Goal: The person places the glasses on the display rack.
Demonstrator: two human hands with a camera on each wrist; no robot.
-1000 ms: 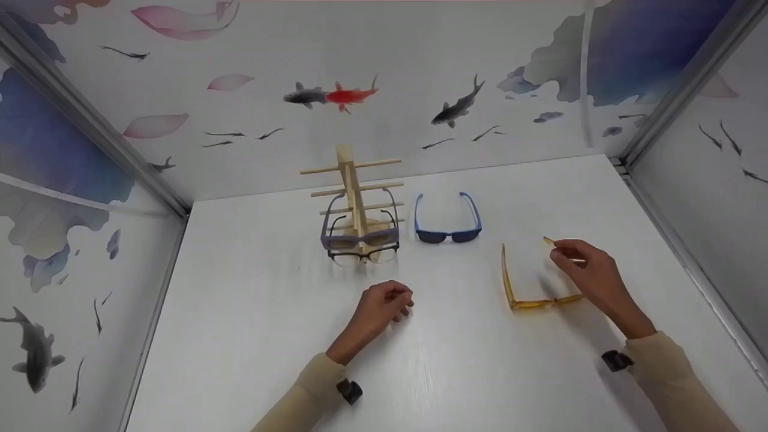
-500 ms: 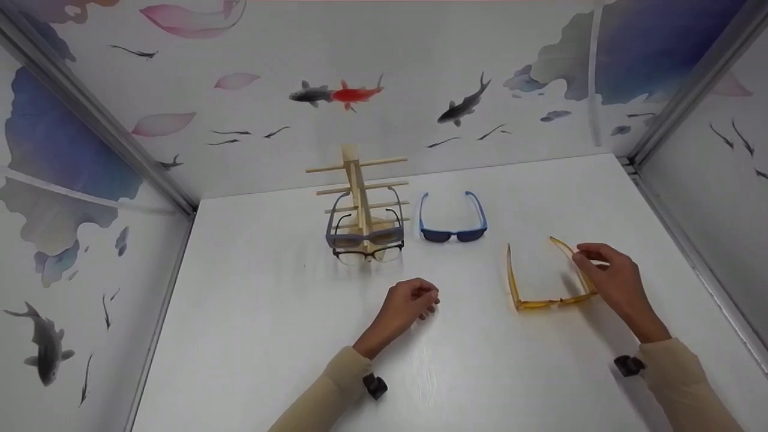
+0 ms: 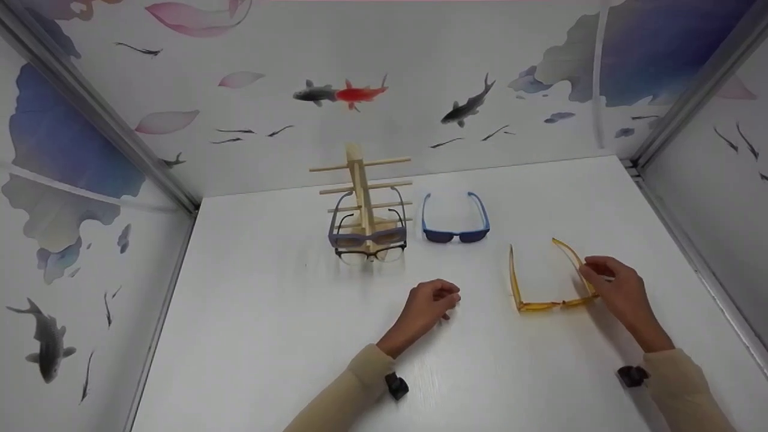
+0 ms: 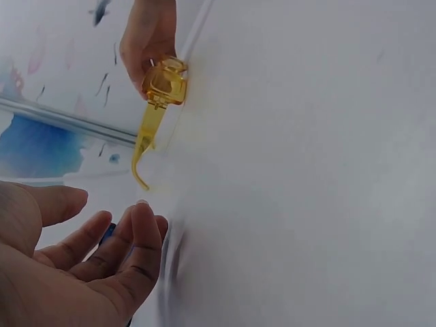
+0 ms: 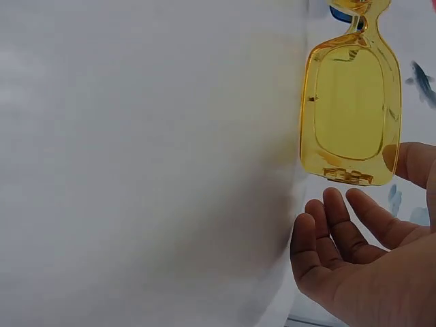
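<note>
A pair of yellow see-through glasses [image 3: 540,306] rests on the white table, both temples spread toward the far wall. My right hand [image 3: 621,294] is at the right temple, fingers loosely bent. In the right wrist view, the thumb shows through the yellow lens [image 5: 351,102], and a gap separates it from the fingers [image 5: 306,238]. My left hand [image 3: 426,309] hovers left of the glasses, holding nothing, its fingers relaxed. In the left wrist view, the left hand [image 4: 88,266] is apart from the yellow temple [image 4: 146,136].
A wooden glasses stand [image 3: 362,180] at the back holds grey-framed sunglasses [image 3: 369,238] and black-framed glasses [image 3: 371,255]; its upper pegs are bare. Blue sunglasses [image 3: 456,236] lie right of the stand. Printed panels [image 3: 240,48] wall the table on the back and sides.
My right hand has moved from the right temple's tip back toward its hinge, and that temple has swung outward. My left hand has shifted right, closer to the yellow glasses.
</note>
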